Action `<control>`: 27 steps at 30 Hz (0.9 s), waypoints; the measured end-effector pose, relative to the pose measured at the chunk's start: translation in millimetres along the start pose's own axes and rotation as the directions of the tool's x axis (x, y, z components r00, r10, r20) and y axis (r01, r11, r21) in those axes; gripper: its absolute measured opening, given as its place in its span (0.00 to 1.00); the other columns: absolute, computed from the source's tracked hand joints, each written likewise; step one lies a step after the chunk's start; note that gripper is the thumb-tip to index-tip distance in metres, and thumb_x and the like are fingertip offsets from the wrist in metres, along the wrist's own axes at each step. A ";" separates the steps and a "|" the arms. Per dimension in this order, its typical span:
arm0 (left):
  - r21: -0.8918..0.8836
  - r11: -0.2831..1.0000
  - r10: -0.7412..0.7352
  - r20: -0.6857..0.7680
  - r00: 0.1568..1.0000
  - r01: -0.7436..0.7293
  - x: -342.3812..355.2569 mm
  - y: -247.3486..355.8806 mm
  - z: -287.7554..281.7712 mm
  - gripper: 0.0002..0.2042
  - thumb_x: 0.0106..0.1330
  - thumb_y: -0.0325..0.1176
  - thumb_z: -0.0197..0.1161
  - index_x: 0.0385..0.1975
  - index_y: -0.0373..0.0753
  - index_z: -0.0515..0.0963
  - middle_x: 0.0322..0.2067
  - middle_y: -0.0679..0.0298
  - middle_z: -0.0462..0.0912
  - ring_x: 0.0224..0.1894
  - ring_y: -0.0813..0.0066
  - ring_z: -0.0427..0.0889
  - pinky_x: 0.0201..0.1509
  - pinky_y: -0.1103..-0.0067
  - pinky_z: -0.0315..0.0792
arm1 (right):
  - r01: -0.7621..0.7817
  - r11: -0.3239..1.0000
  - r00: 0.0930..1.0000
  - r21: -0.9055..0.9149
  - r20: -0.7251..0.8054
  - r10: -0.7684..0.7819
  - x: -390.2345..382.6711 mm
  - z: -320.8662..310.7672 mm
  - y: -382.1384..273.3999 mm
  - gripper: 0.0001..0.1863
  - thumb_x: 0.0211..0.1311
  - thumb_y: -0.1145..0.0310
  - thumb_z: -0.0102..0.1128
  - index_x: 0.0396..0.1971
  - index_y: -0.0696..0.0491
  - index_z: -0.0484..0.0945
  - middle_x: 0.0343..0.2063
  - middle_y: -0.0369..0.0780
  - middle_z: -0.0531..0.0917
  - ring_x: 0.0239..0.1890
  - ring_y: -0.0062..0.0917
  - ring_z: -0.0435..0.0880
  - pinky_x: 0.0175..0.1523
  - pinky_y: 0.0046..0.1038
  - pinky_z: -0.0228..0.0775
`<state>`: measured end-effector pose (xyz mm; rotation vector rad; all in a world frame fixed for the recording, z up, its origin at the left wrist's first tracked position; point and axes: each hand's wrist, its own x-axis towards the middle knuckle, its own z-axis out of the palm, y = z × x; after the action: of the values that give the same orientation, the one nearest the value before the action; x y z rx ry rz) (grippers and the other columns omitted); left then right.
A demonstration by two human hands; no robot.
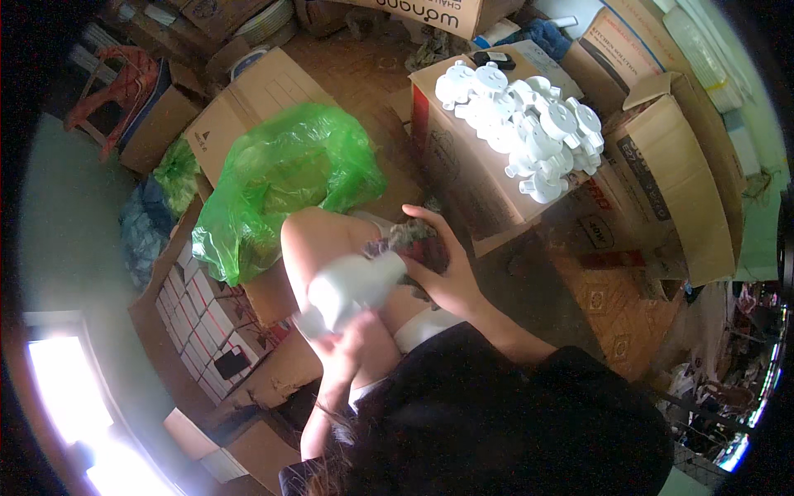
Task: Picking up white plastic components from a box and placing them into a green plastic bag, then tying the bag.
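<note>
A white light bulb (356,285), blurred by motion, lies across my lap with its narrow neck toward the right. My left hand (341,347) is wrapped round its wide lower end, partly smeared. In my right hand (451,277) is a dark, mottled cloth (420,240), bunched up at the bulb's neck. The fingers of that hand curl over the cloth, and the thumb lies along its near side. The bulb's tip is hidden behind the cloth and the right hand. My bare knee (310,236) is just beyond the bulb.
A green plastic bag (289,165) is draped over an open carton ahead. Small white boxes (194,318) fill the carton at left, a black phone (232,362) on them. White round fittings (529,124) crowd a cardboard box (463,178) at right. Another open carton (678,190) stands farther right.
</note>
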<state>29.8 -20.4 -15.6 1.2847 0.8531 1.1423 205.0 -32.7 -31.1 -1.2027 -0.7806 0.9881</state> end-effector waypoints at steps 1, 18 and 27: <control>-0.207 0.978 -0.055 -0.181 0.982 0.017 7.5 -6.8 7.9 0.20 0.57 0.29 0.63 0.49 0.31 0.68 0.43 0.56 0.76 0.44 0.69 0.77 0.52 0.73 0.71 | 0.093 0.995 0.996 0.031 0.016 -0.093 -0.1 -0.5 5.1 0.22 0.47 0.75 0.65 0.46 0.54 0.73 0.40 0.40 0.79 0.46 0.25 0.77 0.53 0.26 0.67; 0.371 0.924 -0.116 0.044 0.992 0.091 49.7 5.0 30.2 0.19 0.58 0.35 0.65 0.41 0.29 0.69 0.32 0.55 0.80 0.34 0.74 0.79 0.38 0.82 0.72 | 0.185 0.766 0.976 -0.616 0.209 -0.067 -6.4 -19.7 -3.2 0.24 0.48 0.60 0.65 0.45 0.54 0.74 0.32 0.47 0.82 0.33 0.38 0.82 0.37 0.31 0.74; 0.351 0.928 -0.207 0.209 0.956 0.124 64.4 -28.1 1.2 0.22 0.59 0.37 0.64 0.48 0.31 0.69 0.36 0.56 0.80 0.38 0.74 0.78 0.41 0.79 0.71 | -0.043 0.881 0.962 -0.471 0.219 0.164 2.1 -5.2 19.6 0.22 0.46 0.61 0.67 0.40 0.59 0.78 0.32 0.47 0.83 0.33 0.33 0.83 0.41 0.29 0.73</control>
<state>52.1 43.2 -35.6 1.5607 0.9782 0.7037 206.6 -31.4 -51.3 -1.5603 -1.2151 1.0930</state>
